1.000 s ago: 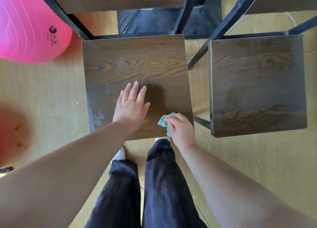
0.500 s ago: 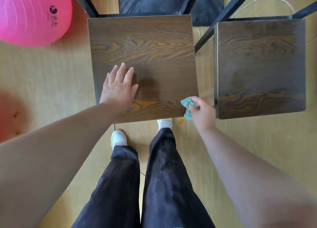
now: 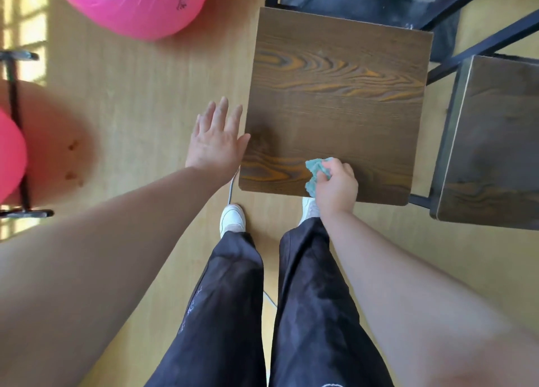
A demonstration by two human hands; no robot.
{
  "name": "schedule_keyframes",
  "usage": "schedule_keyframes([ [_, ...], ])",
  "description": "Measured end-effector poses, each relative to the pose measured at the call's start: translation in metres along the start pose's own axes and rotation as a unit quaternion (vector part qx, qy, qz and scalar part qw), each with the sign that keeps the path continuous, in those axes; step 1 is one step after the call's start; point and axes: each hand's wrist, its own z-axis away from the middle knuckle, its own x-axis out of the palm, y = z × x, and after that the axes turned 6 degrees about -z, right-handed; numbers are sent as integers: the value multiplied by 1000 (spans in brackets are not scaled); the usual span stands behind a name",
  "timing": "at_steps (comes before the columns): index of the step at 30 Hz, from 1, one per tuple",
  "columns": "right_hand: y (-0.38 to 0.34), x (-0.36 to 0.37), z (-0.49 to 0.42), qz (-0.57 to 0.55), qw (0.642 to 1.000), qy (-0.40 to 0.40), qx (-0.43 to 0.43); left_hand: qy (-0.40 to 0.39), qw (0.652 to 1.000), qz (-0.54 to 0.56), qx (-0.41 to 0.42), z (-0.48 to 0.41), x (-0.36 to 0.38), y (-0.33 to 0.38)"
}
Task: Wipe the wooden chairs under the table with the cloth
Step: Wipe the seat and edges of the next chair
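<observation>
Within right fingers [image 3: 339,171], bunched cloth [image 3: 314,169]

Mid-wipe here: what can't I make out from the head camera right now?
Head view only.
The cloth is mostly bunched inside the right hand, so its size is hidden.
The second chair is cut off by the right edge.
The near chair has its legs hidden by its own seat.
The left hand has its thumb by the seat's edge; contact cannot be told.
</observation>
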Motion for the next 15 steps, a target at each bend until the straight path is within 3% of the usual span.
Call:
schedule_keyframes([
  [6, -46, 51, 30, 6, 999, -28, -47, 11, 999, 22, -29, 17, 4, -49],
  [15, -79, 93, 52, 11, 999, 12, -41, 26, 998, 37, -38, 29, 10, -78],
])
